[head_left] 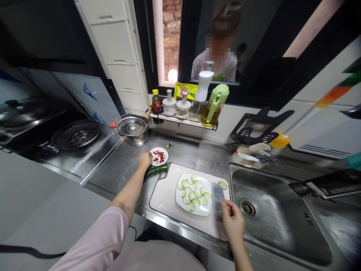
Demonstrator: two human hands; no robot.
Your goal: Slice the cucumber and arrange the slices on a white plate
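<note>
My left hand (145,159) is at the left rim of a small white plate (153,161) that bears chopped red pieces (159,156); its fingers are bent together, and what they hold is too small to tell. A dark green cucumber (155,171) lies just below that plate. On the cutting board (163,195), a square white plate (180,206) carries several curved cucumber slices (191,195) in a pattern. My right hand (232,218) is beside the cleaver (217,201) at the board's right side, fingers curled; its grip is unclear. Pale green slices (222,185) lie behind the cleaver.
The sink (270,214) is at the right, with a faucet (313,188). A steel pot (135,131) stands back left, near the stove (76,135). A rack (180,121) with bottles and jars hangs behind the counter. A window reflection shows a person.
</note>
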